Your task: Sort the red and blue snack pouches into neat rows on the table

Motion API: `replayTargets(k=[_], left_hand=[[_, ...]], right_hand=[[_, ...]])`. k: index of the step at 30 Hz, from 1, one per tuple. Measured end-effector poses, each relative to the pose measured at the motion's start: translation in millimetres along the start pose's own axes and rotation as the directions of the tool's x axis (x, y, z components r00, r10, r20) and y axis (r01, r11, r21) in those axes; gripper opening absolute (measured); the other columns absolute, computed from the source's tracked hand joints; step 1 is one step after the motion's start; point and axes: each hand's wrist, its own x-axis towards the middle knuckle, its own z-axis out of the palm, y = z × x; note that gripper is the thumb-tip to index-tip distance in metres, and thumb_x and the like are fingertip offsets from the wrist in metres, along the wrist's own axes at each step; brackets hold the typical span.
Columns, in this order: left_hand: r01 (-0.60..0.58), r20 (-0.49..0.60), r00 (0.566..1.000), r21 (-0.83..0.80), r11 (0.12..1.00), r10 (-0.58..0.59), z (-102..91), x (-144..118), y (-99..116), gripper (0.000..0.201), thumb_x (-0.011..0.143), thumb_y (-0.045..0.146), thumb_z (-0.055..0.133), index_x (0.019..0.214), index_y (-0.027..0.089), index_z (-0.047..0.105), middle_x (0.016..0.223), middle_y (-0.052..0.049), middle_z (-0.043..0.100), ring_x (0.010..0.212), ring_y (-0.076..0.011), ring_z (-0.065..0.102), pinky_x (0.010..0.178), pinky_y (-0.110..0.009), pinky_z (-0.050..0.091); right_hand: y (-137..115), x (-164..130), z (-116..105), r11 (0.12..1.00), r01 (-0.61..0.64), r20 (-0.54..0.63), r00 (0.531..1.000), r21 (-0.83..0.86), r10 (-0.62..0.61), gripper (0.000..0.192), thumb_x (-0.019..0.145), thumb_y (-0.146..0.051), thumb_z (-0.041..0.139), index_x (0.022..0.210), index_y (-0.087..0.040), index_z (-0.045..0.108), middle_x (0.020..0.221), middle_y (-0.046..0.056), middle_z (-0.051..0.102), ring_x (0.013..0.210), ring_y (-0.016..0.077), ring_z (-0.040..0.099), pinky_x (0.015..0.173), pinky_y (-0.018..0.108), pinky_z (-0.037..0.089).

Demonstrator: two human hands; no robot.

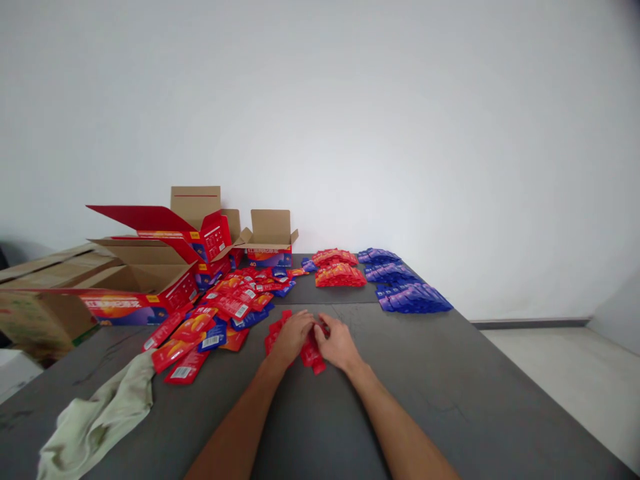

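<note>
While both forearms stretch across the grey counter (pixel 450 373), the left hand (pixel 293 337) and right hand (pixel 337 343) meet over a small bunch of red sachets (pixel 313 357) — each grip curled down onto them, flat on the surface. Loose red and blue packets (pixel 220 320) lie just left; sorted blue stacks (pixel 410 297) sit farther back — beside open cartons (pixel 150 280).

Both bare forearms reach forward and converge. The left hand (pixel 295 335) and right hand (pixel 339 342) lie palms down, fingers curled, fingertips nearly meeting.
</note>
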Motion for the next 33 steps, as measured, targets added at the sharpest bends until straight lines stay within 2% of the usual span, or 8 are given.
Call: replayTargets(k=[3,7,12,16,21,23,26,33], left_hand=[[0.098,-0.077,0.992,-0.028,0.995,-0.100,-0.7,-2,0,0.034,0.096,0.027,0.037,0.100,0.021,0.071,0.107,-0.005,0.071,0.105,-0.0184,0.062,0.103,-0.034,0.043],[0.209,-0.145,0.967,-0.030,0.977,-0.211,-3.5,-4,3,0.033,0.095,0.026,0.039,0.105,0.020,0.070,0.109,-0.006,0.071,0.104,-0.0196,0.063,0.095,-0.033,0.045],[0.272,-0.195,0.938,-0.105,0.957,-0.288,-11.9,-2,22,0.031,0.094,0.030,0.041,0.099,0.019,0.070,0.096,-0.005,0.073,0.089,-0.0186,0.065,0.081,-0.030,0.045],[0.319,-0.112,0.925,-0.290,0.902,-0.363,-8.1,0,32,0.027,0.088,0.032,0.048,0.082,0.017,0.069,0.077,-0.003,0.070,0.071,-0.0157,0.062,0.065,-0.025,0.043],[0.371,0.095,0.904,-0.658,0.655,-0.418,-0.4,1,33,0.027,0.078,0.040,0.063,0.086,0.015,0.069,0.078,-0.004,0.071,0.068,-0.0160,0.063,0.065,-0.026,0.047],[0.335,0.065,0.905,-0.719,0.609,-0.421,-2.1,2,33,0.031,0.077,0.043,0.065,0.090,0.015,0.069,0.082,-0.005,0.071,0.071,-0.0163,0.064,0.068,-0.026,0.048],[0.295,-0.033,0.900,-0.688,0.663,-0.435,-6.6,3,33,0.028,0.079,0.042,0.063,0.084,0.015,0.069,0.078,-0.003,0.069,0.072,-0.0156,0.061,0.066,-0.025,0.046],[0.321,-0.014,0.911,-0.602,0.731,-0.411,-2.8,1,30,0.024,0.082,0.037,0.055,0.071,0.016,0.058,0.065,0.003,0.057,0.061,-0.0112,0.051,0.056,-0.022,0.036]], right_hand=[[-1,1,-5,0.998,-0.015,-0.031,0.999,0.056,0.017,0.038,0.087,-0.032,0.056,0.121,-0.017,0.066,0.116,0.011,0.069,0.105,0.0233,0.064,0.097,0.033,0.046],[-1,3,-7,0.975,-0.021,-0.111,0.993,0.223,0.046,0.027,0.088,-0.035,0.057,0.108,-0.021,0.069,0.104,0.007,0.072,0.094,0.0213,0.066,0.088,0.032,0.050],[-1,9,-7,0.853,-0.068,-0.219,0.953,0.517,0.209,0.032,0.086,-0.050,0.060,0.094,-0.019,0.066,0.082,0.002,0.070,0.072,0.0172,0.063,0.067,0.026,0.049],[1,12,-9,0.717,-0.087,-0.156,0.951,0.692,0.266,0.039,0.083,-0.056,0.061,0.092,-0.018,0.067,0.078,0.001,0.068,0.068,0.0158,0.059,0.060,0.024,0.046],[0,10,-11,0.634,-0.161,-0.038,0.957,0.756,0.288,0.044,0.080,-0.057,0.064,0.096,-0.017,0.070,0.080,0.004,0.070,0.069,0.0183,0.061,0.061,0.026,0.047],[-4,8,-10,0.628,-0.192,0.027,0.965,0.754,0.262,0.046,0.078,-0.059,0.066,0.096,-0.017,0.071,0.080,0.005,0.070,0.070,0.0198,0.062,0.062,0.028,0.048],[-10,4,-7,0.651,-0.226,0.089,0.968,0.725,0.236,0.050,0.076,-0.062,0.067,0.095,-0.016,0.072,0.077,0.006,0.070,0.071,0.0212,0.063,0.061,0.028,0.048],[-8,3,-5,0.758,-0.174,0.013,0.977,0.628,0.213,0.045,0.084,-0.058,0.058,0.075,-0.016,0.068,0.072,0.002,0.065,0.065,0.0156,0.055,0.058,0.024,0.041]])
